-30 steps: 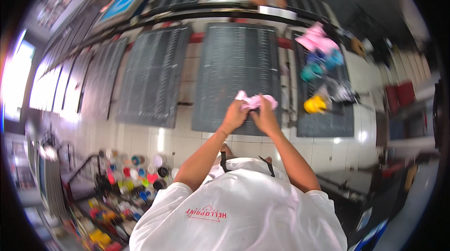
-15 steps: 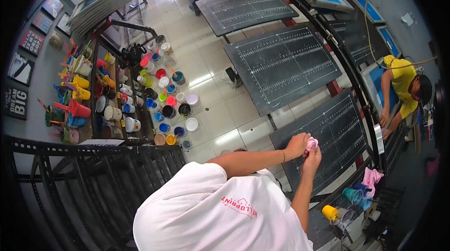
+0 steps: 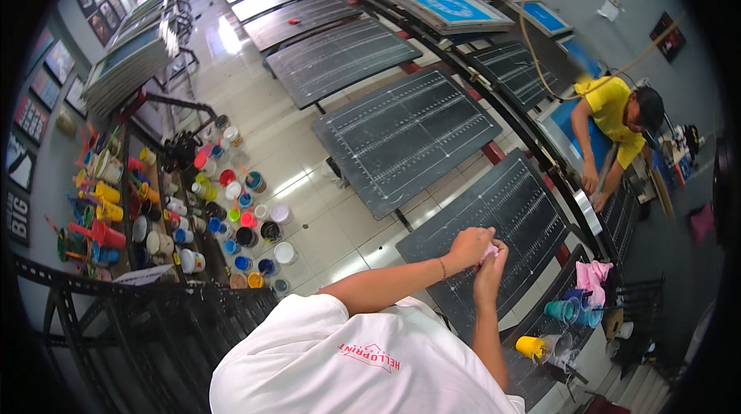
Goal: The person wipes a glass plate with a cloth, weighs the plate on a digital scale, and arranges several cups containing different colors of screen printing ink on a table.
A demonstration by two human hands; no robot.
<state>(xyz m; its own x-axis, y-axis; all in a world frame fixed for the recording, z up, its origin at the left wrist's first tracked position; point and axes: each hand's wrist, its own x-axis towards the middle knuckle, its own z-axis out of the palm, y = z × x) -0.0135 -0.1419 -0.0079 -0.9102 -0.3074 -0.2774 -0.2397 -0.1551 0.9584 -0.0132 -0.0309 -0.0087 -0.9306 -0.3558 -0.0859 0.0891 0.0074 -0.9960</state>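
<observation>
A small bunched pink cloth point(image 3: 490, 250) is squeezed between my two hands. My left hand point(image 3: 468, 249), with a thin bracelet at the wrist, closes over it from the left. From the right my right hand point(image 3: 489, 269) wraps the cloth, its fingers bent and pressed together. Most of the cloth is hidden inside the fingers. Both hands are over the nearest dark printing board point(image 3: 532, 209), which bears white ruled markings; whether they touch it I cannot tell.
More marked boards point(image 3: 409, 136) line a long rail. Right of me stand a yellow cup point(image 3: 530, 347), a teal cup point(image 3: 560, 310) and a pink cloth pile point(image 3: 593, 281). Several paint tubs point(image 3: 285, 252) crowd the left floor beside a shelf point(image 3: 166, 205). Across the rail, a person in yellow point(image 3: 606, 109) leans over a screen.
The view has swung, so the scene sits differently in the picture. My hands have closed further round the pink cloth, and less of it shows. The person in yellow still bends over the screen.
</observation>
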